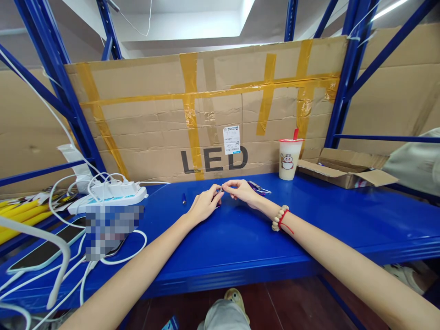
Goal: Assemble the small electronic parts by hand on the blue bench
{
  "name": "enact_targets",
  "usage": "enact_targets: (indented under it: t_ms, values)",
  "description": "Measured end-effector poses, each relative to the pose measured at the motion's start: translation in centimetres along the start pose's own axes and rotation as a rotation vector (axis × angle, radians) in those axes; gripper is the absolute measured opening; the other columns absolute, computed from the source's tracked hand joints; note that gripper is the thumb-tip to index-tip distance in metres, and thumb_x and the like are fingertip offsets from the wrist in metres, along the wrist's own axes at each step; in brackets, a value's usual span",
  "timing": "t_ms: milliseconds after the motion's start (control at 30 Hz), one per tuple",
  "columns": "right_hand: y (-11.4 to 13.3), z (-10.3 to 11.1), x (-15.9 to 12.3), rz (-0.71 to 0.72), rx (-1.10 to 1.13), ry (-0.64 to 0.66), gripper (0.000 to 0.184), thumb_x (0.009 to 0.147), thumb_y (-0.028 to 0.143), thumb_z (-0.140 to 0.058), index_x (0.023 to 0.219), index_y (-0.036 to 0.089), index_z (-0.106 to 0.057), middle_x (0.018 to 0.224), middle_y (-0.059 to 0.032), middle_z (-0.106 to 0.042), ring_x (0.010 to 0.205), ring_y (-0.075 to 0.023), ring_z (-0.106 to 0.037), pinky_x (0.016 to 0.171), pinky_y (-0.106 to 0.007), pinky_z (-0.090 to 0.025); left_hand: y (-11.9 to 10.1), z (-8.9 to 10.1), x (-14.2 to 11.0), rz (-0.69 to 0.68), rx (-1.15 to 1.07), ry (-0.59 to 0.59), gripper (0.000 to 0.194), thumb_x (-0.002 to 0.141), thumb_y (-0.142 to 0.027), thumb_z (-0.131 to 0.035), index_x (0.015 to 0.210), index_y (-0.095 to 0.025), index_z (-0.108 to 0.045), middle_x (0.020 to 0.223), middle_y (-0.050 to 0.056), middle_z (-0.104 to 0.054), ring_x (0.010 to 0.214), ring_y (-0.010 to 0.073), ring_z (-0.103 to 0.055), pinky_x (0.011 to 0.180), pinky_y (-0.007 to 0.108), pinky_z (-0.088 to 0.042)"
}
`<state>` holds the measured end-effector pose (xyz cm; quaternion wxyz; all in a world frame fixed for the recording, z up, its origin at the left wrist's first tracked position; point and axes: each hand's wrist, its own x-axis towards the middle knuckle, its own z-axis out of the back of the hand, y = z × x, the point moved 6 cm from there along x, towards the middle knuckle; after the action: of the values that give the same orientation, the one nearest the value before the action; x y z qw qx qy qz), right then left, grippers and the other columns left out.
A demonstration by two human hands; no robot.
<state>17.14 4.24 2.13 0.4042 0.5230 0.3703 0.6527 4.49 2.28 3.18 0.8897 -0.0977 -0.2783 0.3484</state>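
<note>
As both hands meet over the middle of the blue surface, entries run from the biggest item down.

Cardboard backing (206, 114): upright behind the work area, taped in yellow strips, printed "LED"; well behind the hands.

Bench (240, 238): blue metal shelf surface; both forearms reach out across it from the near edge.

Power strip (110, 195): white, far left, with white cables looping off it; well apart from the hands.

Drink cup (289, 158): lidded, red straw, upright against the cardboard, to the right of and beyond the right hand.

Left hand (203, 205): resting low on the bench, fingertips pinched toward the right hand; grip closed on one end of the small part.

Right hand (243, 190): beaded bracelet and red cord at the wrist; thumb and forefinger pinched, grip closed on the other end.

Small part (222, 189): tiny dark piece held between the two sets of fingertips, just above the bench; too small to identify.

Key relation: the part's long axis appears to run left-right, spanning the grips; both hands equally near, touching it.

Keyring-like item (258, 187): lies just behind the right hand.

Blue cap-like bit (184, 198): lies on the bench near, left of, the left hand, apart from it.
</note>
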Motion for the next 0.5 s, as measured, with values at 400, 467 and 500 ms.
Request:
enact_targets:
  t_ms: [400,467,500]
  values:
    - [0.03,0.16,-0.07,0.001,-0.051,-0.019,0.036,0.060,0.047,-0.065,0.075,0.014,-0.066,0.064,-0.0005,-0.059,0.045,-0.0049,-0.041,0.041,-0.020,-0.031,0.24,-0.06,0.12,0.034,-0.011,0.004,0.025,0.088,-0.039,-0.029,0.105,-0.025,-0.039,0.081,-0.003,-0.065,0.077,0.0154,-0.060,0.067,0.025,-0.040]
    - [-0.10,0.26,0.02,0.008,-0.058,-0.020,0.036,0.060,0.047,-0.065,0.075,0.014,-0.066,0.063,-0.0003,-0.058,0.045,-0.0050,-0.041,0.041,-0.020,-0.031,0.31,0.01,0.18,0.027,-0.023,-0.012,0.023,0.088,-0.037,-0.030,0.104,-0.024,-0.039,0.083,-0.003,-0.065,0.079,0.0155,-0.060,0.069,0.025,-0.040]
    - [-0.14,0.30,0.04,0.012,-0.062,-0.019,0.036,0.060,0.047,-0.065,0.076,0.014,-0.066,0.062,-0.0002,-0.058,0.045,-0.0051,-0.041,0.041,-0.020,-0.031,0.36,0.03,0.20,0.026,-0.027,-0.018,0.023,0.087,-0.037,-0.031,0.104,-0.024,-0.039,0.084,-0.003,-0.065,0.080,0.0156,-0.060,0.069,0.025,-0.040]
